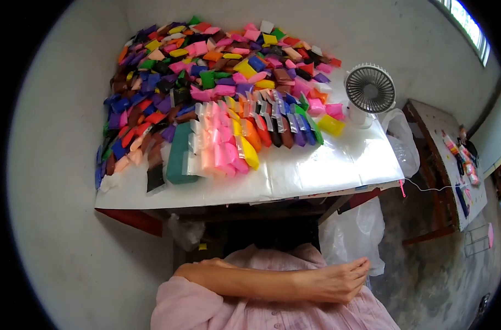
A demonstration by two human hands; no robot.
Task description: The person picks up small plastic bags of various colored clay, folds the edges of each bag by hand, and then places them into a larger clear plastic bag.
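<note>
My left forearm lies across my lap in front of the pink clothing (283, 311). At its end, my left hand (338, 279) rests at the right side, fingers bent and pressed together, with no object visible in it. Only a bit of my right hand (214, 263) shows near the left elbow; its fingers are hidden. Both hands are below the table's front edge, apart from the packets. On the silvery table cover (316, 170), filled packets (223, 157) stand in colour-sorted rows beside a teal block (181, 154).
A loose heap of coloured packets (206, 80) covers the back and left of the table. A white fan (369, 91) stands at the right. Plastic bags (352, 234) hang or lie near the table. A second table (434, 148) with items is further right.
</note>
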